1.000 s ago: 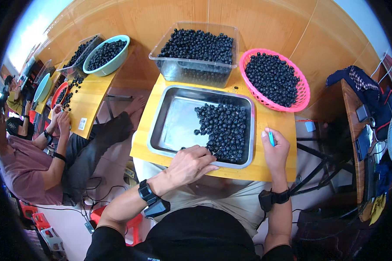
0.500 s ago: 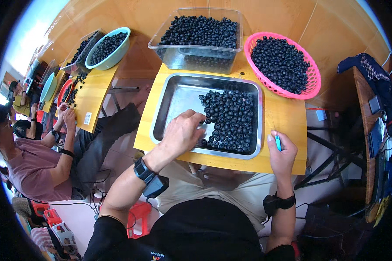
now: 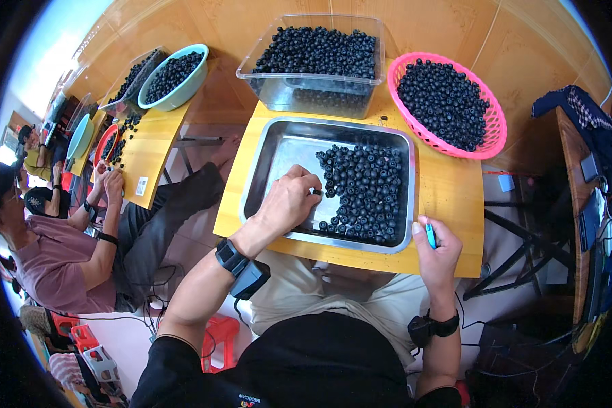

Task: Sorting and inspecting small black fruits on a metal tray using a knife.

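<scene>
Your left hand (image 3: 289, 205) has moved from the near edge of the tray (image 3: 279, 153) to inside it, fingertips closed around a dark berry (image 3: 315, 192) beside the pile (image 3: 370, 194). Your right hand (image 3: 439, 251) curls around a blue tool (image 3: 430, 236), right of the tray. Pinch lightly; berries probably bruise.

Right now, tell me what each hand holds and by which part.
The right hand holds a slim tool by its turquoise body. The left hand appears to pinch a blueberry, the exact spot hidden.
</scene>
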`<state>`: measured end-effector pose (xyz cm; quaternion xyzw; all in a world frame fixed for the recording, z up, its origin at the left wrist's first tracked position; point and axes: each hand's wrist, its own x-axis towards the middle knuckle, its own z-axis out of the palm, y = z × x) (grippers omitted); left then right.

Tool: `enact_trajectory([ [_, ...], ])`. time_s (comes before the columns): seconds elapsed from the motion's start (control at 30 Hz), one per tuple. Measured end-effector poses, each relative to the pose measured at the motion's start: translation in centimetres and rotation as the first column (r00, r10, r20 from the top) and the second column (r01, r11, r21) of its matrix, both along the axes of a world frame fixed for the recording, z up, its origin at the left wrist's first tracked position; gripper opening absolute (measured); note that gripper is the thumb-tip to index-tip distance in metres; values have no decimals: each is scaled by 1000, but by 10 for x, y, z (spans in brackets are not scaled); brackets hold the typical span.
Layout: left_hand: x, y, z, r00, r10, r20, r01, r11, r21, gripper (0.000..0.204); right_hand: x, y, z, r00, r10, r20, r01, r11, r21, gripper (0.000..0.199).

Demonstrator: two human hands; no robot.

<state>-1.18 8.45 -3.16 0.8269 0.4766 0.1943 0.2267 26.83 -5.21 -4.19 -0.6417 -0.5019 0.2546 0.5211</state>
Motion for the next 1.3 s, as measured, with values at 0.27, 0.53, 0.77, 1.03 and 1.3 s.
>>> enact_trajectory([
  [0.27,-3,3,3,997,-72,-33,73,997,29,23,-9,-3,1,1000,13,-1,-13,1000,-7,20],
  [0.53,-11,1,5,979,-92,179,122,980,-159,25,-12,-6,4,1000,4,25,-4,1000,-18,19],
  [0.77,-18,4,-1,759,216,614,257,767,-588,20,-17,-6,8,1000,16,4,-16,1000,2,19],
  [1.03,-17,-4,3,556,368,745,331,725,-605,16,-26,-5,18,999,45,-31,-45,999,-3,19],
  [1.3,-9,-19,13,290,591,753,488,586,-647,15,-31,-4,17,996,80,-38,-81,996,-32,25],
])
